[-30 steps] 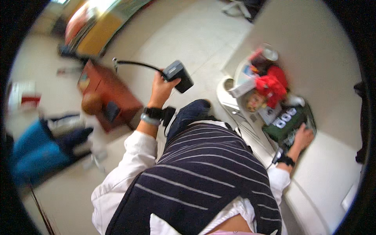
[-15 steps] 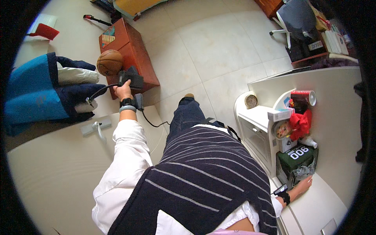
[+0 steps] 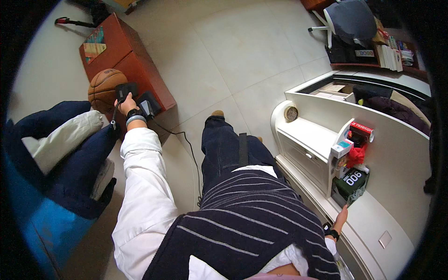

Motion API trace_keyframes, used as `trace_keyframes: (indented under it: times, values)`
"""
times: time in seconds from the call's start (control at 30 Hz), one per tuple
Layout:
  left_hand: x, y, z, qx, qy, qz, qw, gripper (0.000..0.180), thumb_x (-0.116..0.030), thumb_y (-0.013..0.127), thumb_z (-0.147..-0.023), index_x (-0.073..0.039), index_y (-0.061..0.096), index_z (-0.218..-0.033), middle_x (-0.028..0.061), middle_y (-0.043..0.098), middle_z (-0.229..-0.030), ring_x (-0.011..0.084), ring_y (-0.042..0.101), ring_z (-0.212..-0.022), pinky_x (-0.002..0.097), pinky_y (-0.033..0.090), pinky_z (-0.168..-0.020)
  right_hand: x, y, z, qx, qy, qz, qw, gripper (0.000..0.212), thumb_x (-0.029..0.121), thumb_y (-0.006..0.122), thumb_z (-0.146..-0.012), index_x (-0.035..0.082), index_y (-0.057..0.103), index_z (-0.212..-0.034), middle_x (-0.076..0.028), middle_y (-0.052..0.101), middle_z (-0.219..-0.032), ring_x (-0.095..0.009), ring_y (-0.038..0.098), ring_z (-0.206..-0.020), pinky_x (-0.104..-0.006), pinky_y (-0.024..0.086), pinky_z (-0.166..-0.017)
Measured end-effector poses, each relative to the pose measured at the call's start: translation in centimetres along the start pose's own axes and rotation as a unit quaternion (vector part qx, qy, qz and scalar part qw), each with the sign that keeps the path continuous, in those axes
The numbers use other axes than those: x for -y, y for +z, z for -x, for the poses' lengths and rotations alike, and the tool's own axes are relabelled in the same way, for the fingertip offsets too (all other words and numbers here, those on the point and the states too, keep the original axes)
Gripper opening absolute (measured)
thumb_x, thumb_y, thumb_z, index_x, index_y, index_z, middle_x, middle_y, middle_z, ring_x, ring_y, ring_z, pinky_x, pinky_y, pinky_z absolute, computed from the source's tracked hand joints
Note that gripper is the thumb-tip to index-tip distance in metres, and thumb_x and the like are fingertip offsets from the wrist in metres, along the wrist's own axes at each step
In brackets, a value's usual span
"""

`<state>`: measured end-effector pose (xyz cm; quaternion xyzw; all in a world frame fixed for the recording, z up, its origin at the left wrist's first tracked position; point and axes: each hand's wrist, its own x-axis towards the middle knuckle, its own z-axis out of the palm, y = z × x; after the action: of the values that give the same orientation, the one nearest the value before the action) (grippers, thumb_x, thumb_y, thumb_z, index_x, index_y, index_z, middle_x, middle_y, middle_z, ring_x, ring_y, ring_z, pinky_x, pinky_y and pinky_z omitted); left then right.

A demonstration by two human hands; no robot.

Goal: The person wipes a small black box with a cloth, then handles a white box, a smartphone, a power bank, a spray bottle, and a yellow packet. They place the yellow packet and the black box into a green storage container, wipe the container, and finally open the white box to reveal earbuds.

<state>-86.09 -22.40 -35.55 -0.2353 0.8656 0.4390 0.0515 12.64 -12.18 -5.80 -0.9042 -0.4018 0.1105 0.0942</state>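
My left hand (image 3: 126,105) is closed around a small black box-shaped device (image 3: 127,89), with a dark cable hanging from it. Just behind the device sits a brown basketball (image 3: 106,87) on a reddish-brown cabinet. A second boxy device (image 3: 149,105) is beside my left wrist, with a thin black cord (image 3: 186,140) running down from it. At the right, my right hand (image 3: 342,217) reaches over the white shelf unit, fingertips closed at the end of a crumpled clear plastic bag (image 3: 356,194). This bag lies against a dark green box (image 3: 349,181); the finger detail is small.
A blue and navy padded jacket (image 3: 56,163) is at the left. The reddish-brown cabinet (image 3: 144,70) stands ahead of it. On the white shelf unit (image 3: 305,133) are a round woven-looking item (image 3: 290,114), a red can (image 3: 361,131) and red cloth (image 3: 356,155). A grey swivel chair (image 3: 350,21) stands far right.
My view has shifted, bringing the jacket closer and the open compartment behind the white panel into sight. The left hand has moved with the black device, now in front of the basketball.
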Motion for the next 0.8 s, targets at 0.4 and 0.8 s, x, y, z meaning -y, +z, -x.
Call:
trace_keyframes:
  times: [0.4, 0.8]
  values:
    - [2.8, 6.2, -6.6, 0.008, -0.006, -0.054, 0.998, 0.081, -0.033, 0.083, -0.069, 0.011, 0.046, -0.126, 0.026, 0.052, -0.128, 0.0388, 0.053, -0.115, 0.0412, 0.041, -0.102, 9.1, -1.9, 6.1, 0.047, -0.003, 0.118, 0.992, 0.056, 0.048, 0.043, -0.096, -0.001, 0.058, -0.117, -0.013, 0.06, -0.116, -0.025, 0.053, -0.107, -0.0352, 0.037, -0.095]
    - [2.2, 8.8, -6.2, -0.026, -0.141, 0.006, 0.99, 0.077, -0.018, 0.081, -0.072, -0.001, 0.038, -0.133, 0.0246, 0.045, -0.134, 0.0409, 0.053, -0.115, 0.0491, 0.048, -0.097, 7.2, -0.8, 6.5, 0.124, -0.076, 0.139, 0.98, 0.053, 0.043, 0.044, -0.098, -0.005, 0.058, -0.113, -0.016, 0.061, -0.109, -0.025, 0.055, -0.103, -0.0341, 0.038, -0.093]
